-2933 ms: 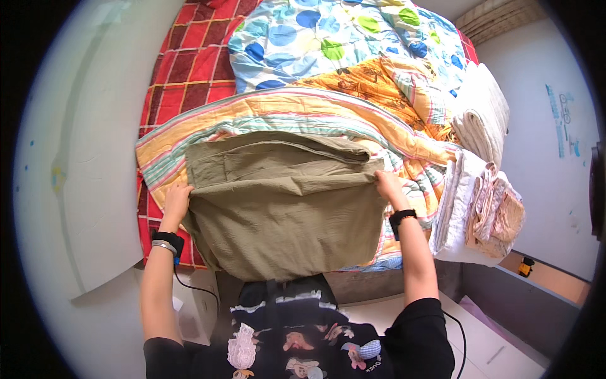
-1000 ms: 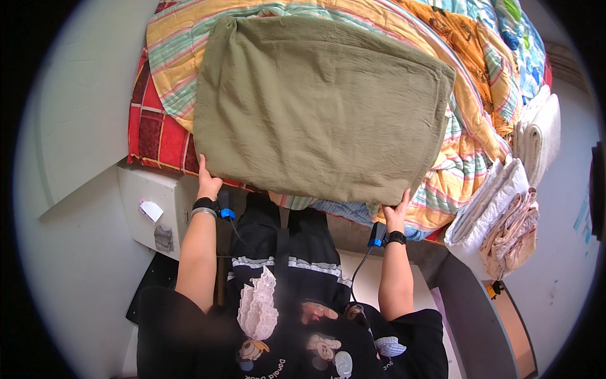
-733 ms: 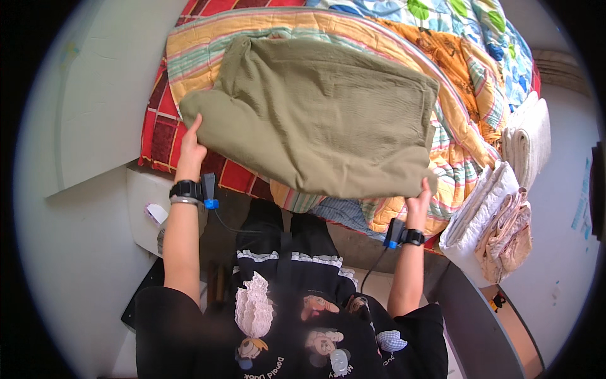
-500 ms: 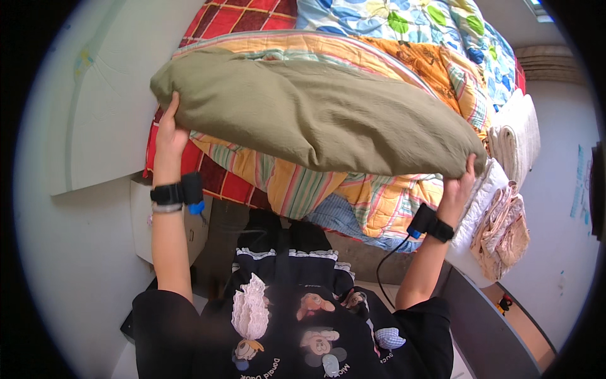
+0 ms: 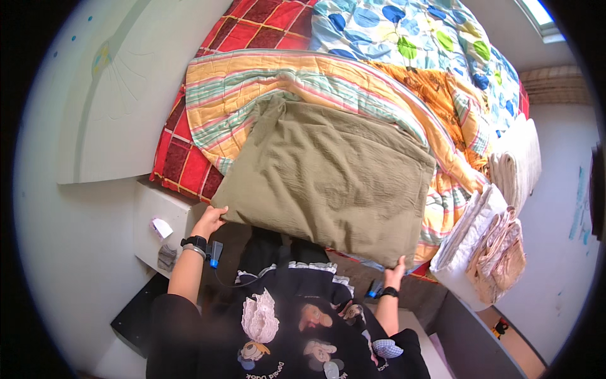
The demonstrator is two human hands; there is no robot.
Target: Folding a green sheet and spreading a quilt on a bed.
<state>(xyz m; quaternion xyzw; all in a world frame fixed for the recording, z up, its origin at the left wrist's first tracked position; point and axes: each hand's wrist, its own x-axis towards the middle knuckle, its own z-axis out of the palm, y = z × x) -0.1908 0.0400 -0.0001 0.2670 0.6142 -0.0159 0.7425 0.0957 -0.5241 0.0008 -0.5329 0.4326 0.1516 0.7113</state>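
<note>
A large olive-green pillow [image 5: 328,177] with a creased cover slopes from the bed toward my body. Its far part rests on a striped yellow, pink and green quilt [image 5: 252,71]. My left hand [image 5: 211,221] is closed on the pillow's near left corner, thumb on top. At the near right corner, my right hand [image 5: 394,275] grips the cover, with its other fingers partly hidden. The near edge hangs between my two hands, in front of the bed's edge.
A red plaid sheet [image 5: 268,28] and a blue-and-green patterned quilt [image 5: 385,31] cover the far bed. Folded white bedding [image 5: 514,158] and a bunched pink cloth [image 5: 499,252] lie at the right. A white cabinet [image 5: 148,221] stands left, beside the pale headboard [image 5: 126,95].
Both hands have come down and closer to my body, drawing the pillow's near edge with them. The pillow went from a raised, bulging shape to a flatter rectangle, baring more striped quilt.
</note>
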